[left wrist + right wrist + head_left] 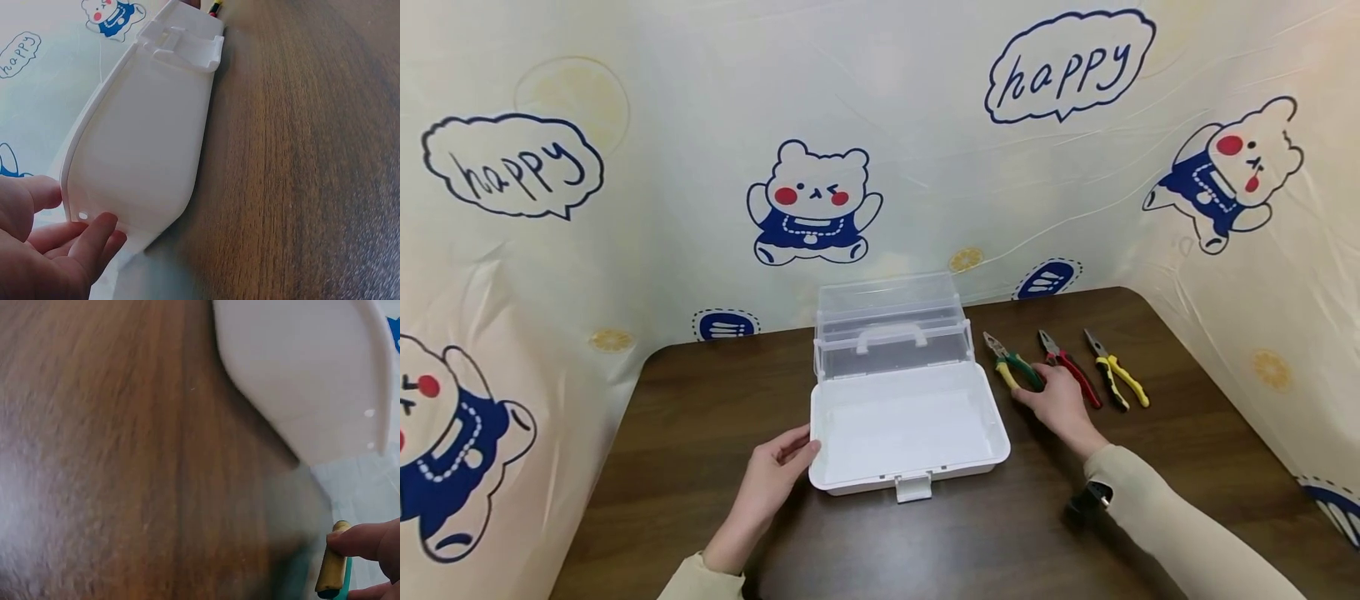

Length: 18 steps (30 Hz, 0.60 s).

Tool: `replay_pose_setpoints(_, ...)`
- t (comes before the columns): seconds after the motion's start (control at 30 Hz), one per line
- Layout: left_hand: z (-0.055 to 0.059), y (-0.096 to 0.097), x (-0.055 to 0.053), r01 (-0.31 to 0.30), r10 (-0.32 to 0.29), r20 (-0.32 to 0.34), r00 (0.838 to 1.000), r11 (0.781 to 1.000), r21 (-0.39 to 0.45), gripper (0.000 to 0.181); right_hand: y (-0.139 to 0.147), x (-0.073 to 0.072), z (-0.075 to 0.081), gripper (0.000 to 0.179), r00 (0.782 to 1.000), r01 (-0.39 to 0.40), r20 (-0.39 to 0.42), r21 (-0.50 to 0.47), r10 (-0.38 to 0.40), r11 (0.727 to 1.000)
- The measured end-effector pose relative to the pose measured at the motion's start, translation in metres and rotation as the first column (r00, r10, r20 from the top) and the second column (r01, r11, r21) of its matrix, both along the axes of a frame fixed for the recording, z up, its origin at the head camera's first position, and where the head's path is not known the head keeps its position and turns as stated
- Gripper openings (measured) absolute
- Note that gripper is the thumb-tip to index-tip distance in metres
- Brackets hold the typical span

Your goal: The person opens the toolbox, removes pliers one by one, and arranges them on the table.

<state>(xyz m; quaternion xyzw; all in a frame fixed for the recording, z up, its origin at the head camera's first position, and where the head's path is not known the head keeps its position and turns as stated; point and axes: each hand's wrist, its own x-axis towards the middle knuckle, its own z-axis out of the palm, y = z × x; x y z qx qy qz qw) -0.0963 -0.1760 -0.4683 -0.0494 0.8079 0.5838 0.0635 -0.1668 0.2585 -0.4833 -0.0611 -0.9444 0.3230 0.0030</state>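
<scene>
A white plastic toolbox [910, 417] stands on the table with its clear lid [891, 333] raised at the back. At its left rim my left hand [777, 467] pinches the wall, thumb over the edge and fingers against the outside. My right hand [1060, 404] grips a pair of pliers with one green and one yellow handle [1004, 372], right of the toolbox. In the right wrist view the thumb presses on the yellow handle [332, 569]. The jaws of these pliers point toward the back wall.
Red-handled pliers [1081, 379] lie just beyond my right hand, and yellow-and-black needle-nose pliers [1118, 379] farther right. A front latch [913, 487] hangs down from the toolbox. Behind the brown table [715, 400] hangs a printed curtain [925, 208].
</scene>
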Motion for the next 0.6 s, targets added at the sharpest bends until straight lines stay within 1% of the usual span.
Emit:
replay_pose_setpoints(0.2, 0.0000, 0.0007, 0.0000, 0.000, 0.000, -0.005, 1.000, 1.000, 0.002, 0.042, -0.0054, -0.0025, -0.0030, 0.062, 1.000, 0.004, 0.017, 0.041, -0.005, 0.999)
replay_pose_setpoints(0.43, -0.0019, 0.0021, -0.0012, -0.006, 0.006, -0.006, 1.000, 1.000, 0.006, 0.041, -0.0087, -0.0040, -0.0005, 0.059, 0.999, -0.031, -0.019, 0.147, 0.035, 0.989)
replay_pose_setpoints(0.6, -0.0027, 0.0026, -0.0016, -0.012, 0.012, -0.008, 1.000, 1.000, 0.015, 0.040, -0.0092, -0.0017, 0.0011, 0.059, 0.999, -0.040, -0.015, 0.182, 0.043, 0.983)
